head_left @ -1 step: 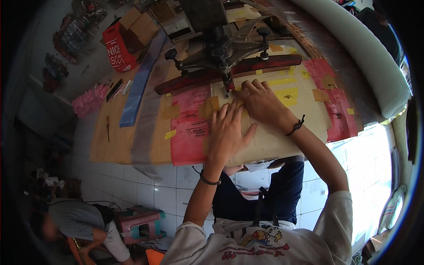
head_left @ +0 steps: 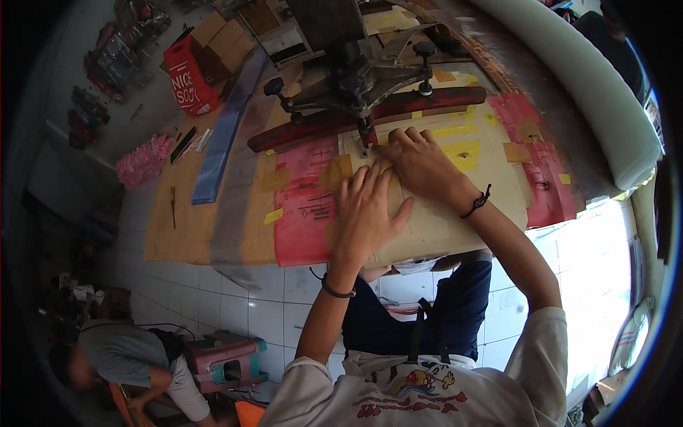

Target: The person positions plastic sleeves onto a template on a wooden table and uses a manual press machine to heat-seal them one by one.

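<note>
My left hand (head_left: pixel 370 213) lies on a cream sheet (head_left: pixel 441 228) that covers the worktable, its fingers spread flat and pointing at a small metal die (head_left: pixel 364 151). Just right of it, my right hand (head_left: pixel 427 167) rests with bent fingers, its fingertips close to the die. What those fingertips pinch, if anything, is hidden. A dark press head (head_left: pixel 352 78) with two side knobs stands over the spot, its red lower tip (head_left: pixel 367 133) coming down beside my fingertips. Behind my hands a long dark red bar (head_left: pixel 306 128) runs across.
Pink-red sheets (head_left: pixel 306 206) with tape patches flank the cream sheet. On the left lie a blue strip (head_left: pixel 220 142), a clear plastic strip (head_left: pixel 238 185) and a thin tool (head_left: pixel 173 206). A grey-white roll (head_left: pixel 569 78) stands at right. A person (head_left: pixel 135 363) crouches by a stool (head_left: pixel 228 359) at lower left.
</note>
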Action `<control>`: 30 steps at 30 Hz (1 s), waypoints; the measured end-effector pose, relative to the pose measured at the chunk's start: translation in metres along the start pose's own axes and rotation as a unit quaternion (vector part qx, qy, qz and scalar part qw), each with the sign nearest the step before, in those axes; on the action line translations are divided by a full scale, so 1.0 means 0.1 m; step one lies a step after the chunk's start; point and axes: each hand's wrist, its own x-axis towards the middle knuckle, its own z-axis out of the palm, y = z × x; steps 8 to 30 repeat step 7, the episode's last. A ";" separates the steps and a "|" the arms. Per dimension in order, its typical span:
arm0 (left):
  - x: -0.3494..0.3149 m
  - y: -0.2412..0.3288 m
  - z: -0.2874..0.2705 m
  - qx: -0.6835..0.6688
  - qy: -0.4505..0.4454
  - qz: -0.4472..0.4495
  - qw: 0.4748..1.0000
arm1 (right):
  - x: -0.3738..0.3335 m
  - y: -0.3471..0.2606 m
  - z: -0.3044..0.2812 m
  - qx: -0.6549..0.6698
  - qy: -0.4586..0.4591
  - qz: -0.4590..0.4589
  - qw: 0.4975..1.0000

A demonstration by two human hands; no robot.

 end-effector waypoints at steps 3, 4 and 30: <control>0.06 0.01 0.03 -0.010 0.004 0.005 1.000 | 0.00 0.11 0.05 -0.001 0.021 -0.010 1.000; 0.05 -0.01 0.03 -0.013 0.003 0.003 1.000 | 0.00 0.14 0.03 0.037 0.006 0.005 0.999; 0.02 -0.04 0.02 -0.012 -0.023 -0.030 0.999 | -0.07 0.20 -0.14 0.091 -0.049 0.038 0.994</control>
